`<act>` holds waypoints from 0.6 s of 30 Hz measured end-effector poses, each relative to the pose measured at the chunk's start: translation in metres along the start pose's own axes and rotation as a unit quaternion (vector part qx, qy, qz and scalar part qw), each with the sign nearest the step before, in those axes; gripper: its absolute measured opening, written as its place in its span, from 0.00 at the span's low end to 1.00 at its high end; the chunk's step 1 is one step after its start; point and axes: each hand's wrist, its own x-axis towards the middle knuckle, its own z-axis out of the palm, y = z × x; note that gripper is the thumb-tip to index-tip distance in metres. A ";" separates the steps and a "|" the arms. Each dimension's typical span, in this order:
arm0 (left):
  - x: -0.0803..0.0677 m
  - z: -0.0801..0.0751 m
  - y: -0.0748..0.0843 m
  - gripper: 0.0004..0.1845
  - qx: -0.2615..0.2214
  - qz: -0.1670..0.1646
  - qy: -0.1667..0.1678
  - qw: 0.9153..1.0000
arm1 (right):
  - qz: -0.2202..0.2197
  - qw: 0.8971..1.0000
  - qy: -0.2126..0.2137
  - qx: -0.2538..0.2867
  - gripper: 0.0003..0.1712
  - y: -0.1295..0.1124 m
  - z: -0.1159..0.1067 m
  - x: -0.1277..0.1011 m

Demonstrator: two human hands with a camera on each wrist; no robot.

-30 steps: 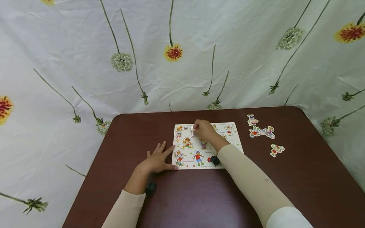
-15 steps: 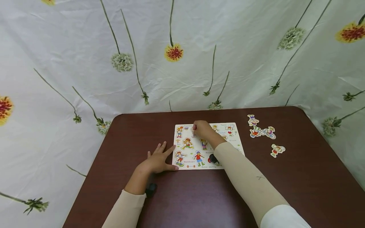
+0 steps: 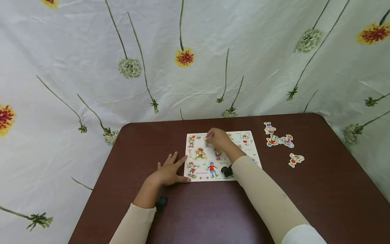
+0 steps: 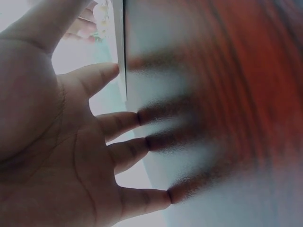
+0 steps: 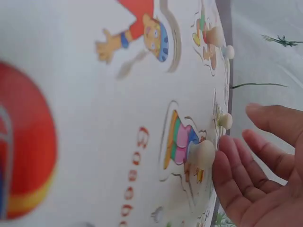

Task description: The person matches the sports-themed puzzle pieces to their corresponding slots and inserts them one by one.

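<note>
A white puzzle board [image 3: 199, 134] printed with sports figures lies on the dark table. My left hand [image 3: 168, 172] is spread at its left side, thumb at the near corner and index fingertip at the edge. In the left wrist view, the other fingertips touch the tabletop. Over the board's far row is my right hand [image 3: 220, 139], close to a figure piece [image 3: 207, 143] that it partly covers. The right wrist view shows that piece's round wooden knob [image 5: 226, 121] just off the fingertips, with thumb and index apart. A baseball piece [image 3: 217, 154] sits nearer me.
Several loose figure pieces lie right of the board: one at the back [image 3: 269, 128], a bicycle piece [image 3: 286, 141] touching another piece [image 3: 272, 140], and a racket piece [image 3: 295, 160] nearer. Behind the table [image 3: 210, 210] hangs a flowered curtain [image 3: 262, 67].
The right hand's fingers have loosened and parted slightly at the far-row piece, and its wrist has shifted a little. The left hand stays still at the board's edge.
</note>
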 end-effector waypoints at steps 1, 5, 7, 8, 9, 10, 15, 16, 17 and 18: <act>0.000 0.000 0.000 0.52 0.000 -0.001 -0.001 1.000 | -0.001 1.000 0.003 0.014 0.13 0.001 -0.001 -0.001; 0.000 0.000 -0.001 0.52 -0.003 -0.001 -0.001 1.000 | -0.013 0.998 0.012 0.066 0.17 0.004 -0.008 -0.006; 0.001 0.000 -0.001 0.52 -0.003 -0.002 -0.001 1.000 | -0.026 0.996 0.016 0.084 0.18 0.005 -0.012 -0.008; 0.001 0.000 -0.001 0.53 -0.003 -0.003 -0.001 1.000 | -0.033 0.995 0.018 0.092 0.18 0.006 -0.013 -0.009; 0.001 0.000 -0.001 0.53 -0.003 -0.003 -0.001 1.000 | -0.039 0.994 0.019 0.103 0.18 0.006 -0.015 -0.010; 0.001 0.000 -0.001 0.53 -0.002 -0.004 -0.001 1.000 | -0.045 0.992 0.021 0.114 0.18 0.007 -0.016 -0.011; 0.001 0.000 -0.002 0.53 0.001 -0.003 0.000 1.000 | -0.062 0.985 0.036 0.154 0.19 0.013 -0.024 -0.015; 0.001 0.000 -0.002 0.53 0.001 -0.002 0.000 1.000 | -0.065 0.984 0.041 0.158 0.19 0.014 -0.026 -0.016; 0.001 0.000 -0.002 0.53 0.001 -0.001 0.000 1.000 | -0.066 0.984 0.045 0.159 0.20 0.015 -0.028 -0.016; 0.000 0.001 -0.002 0.52 0.001 -0.001 0.000 1.000 | -0.066 0.983 0.048 0.162 0.21 0.016 -0.031 -0.018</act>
